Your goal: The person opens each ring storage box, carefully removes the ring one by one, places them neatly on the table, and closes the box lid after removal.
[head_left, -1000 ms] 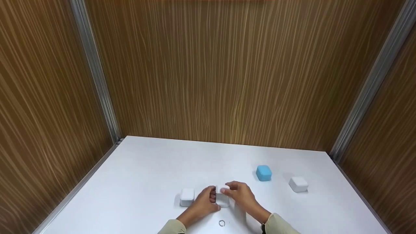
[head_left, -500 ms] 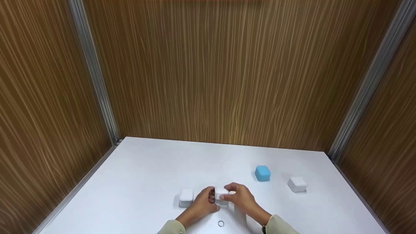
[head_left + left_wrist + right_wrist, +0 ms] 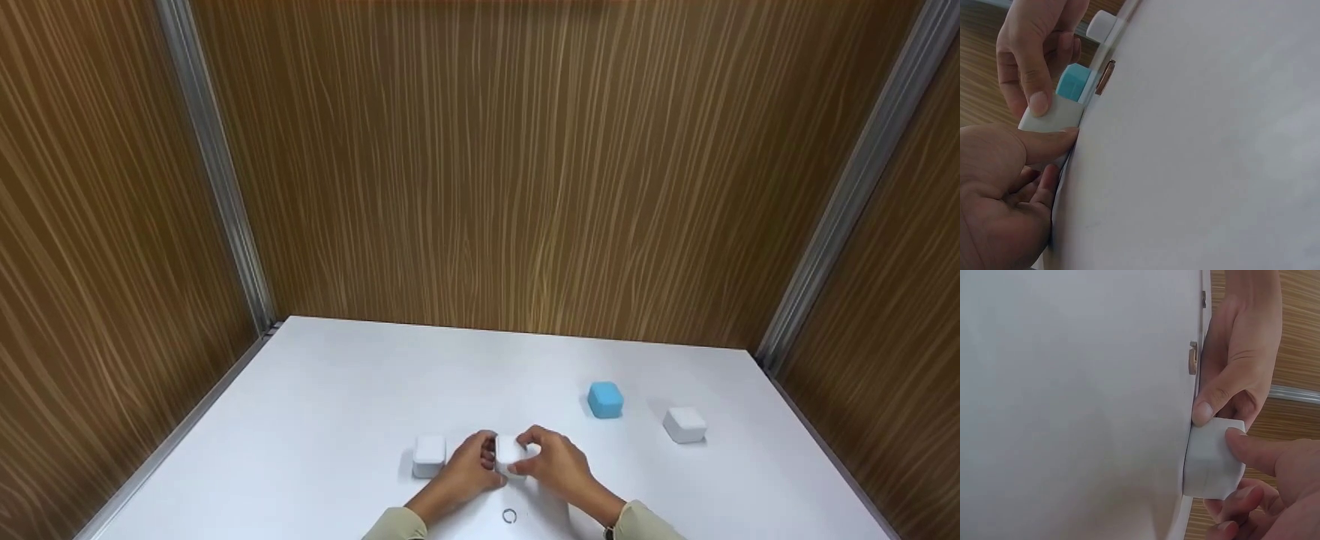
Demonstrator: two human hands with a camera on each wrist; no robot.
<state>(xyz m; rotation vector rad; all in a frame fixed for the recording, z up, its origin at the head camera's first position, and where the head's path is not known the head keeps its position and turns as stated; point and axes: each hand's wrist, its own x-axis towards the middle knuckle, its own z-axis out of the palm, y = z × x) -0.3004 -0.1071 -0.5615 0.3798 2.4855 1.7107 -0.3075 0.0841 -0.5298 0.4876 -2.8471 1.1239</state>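
Observation:
A small white box (image 3: 508, 450) with rounded corners stands on the white table between my hands. Its left side is held by my left hand (image 3: 469, 466), the thumb at the near lower corner and the other fingers curled beside it. From the right, my right hand (image 3: 556, 463) pinches the box, with its thumb on the near face in the right wrist view. The far fingers are partly hidden. Nearer to me lies a small metal ring (image 3: 1193, 359) with a gap in it.
Another white box (image 3: 429, 456) stands just left of my left hand. A blue box (image 3: 605, 400) is farther back on the right, with a further white box (image 3: 685, 425) beyond it. Wood-patterned panels (image 3: 480, 165) enclose the table (image 3: 337, 390) at the back and sides.
My right hand has come down and slightly nearer with the upper white piece, which now sits over the lower part as one block. My left hand has stayed in place.

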